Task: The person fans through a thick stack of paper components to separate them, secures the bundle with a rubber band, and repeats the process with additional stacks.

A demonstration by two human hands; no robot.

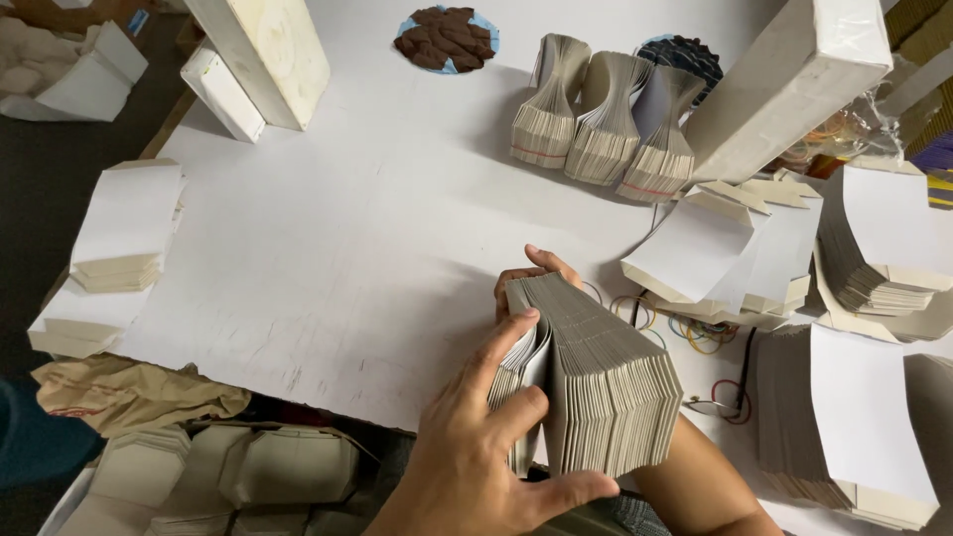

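Observation:
A thick stack of grey-edged folded card pieces (606, 382) stands on edge on the white table sheet (377, 248), near its front edge. My left hand (476, 442) grips the near side, index finger over the top edge and thumb below, prying some pieces apart. My right hand (533, 273) holds the stack from the far side. Only its fingertips show above the stack, and its forearm runs beneath it from the lower right.
Three banded bundles of card pieces (606, 124) stand at the back. Loose rubber bands (695, 335) lie right of the stack. White folded stacks sit left (129, 223) and right (864, 417). Long white boxes (794, 89) lean at the back; a plate of brown pieces (447, 38).

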